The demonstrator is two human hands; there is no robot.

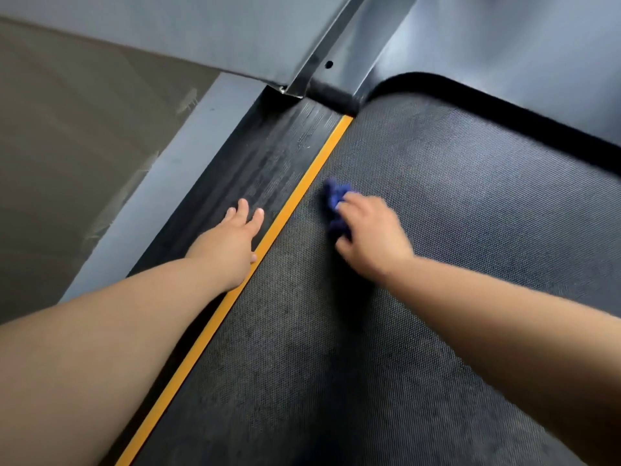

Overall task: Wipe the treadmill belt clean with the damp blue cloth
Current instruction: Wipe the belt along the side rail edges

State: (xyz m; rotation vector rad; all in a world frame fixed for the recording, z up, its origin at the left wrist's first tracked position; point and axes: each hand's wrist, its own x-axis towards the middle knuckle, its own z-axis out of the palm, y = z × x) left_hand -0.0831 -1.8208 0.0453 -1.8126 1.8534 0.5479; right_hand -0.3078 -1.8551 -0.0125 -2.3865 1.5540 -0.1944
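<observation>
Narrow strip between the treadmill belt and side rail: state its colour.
Orange-yellow narrow strip, plain, best seen in head view.

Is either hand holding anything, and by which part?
Right hand grips the bunched blue cloth by its right side. Left hand holds nothing, resting on the side rail.

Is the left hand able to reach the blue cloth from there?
Likely yes: the left hand rests on the side rail, only the flat orange strip lies between it and the cloth, though the right hand grips it.
</observation>
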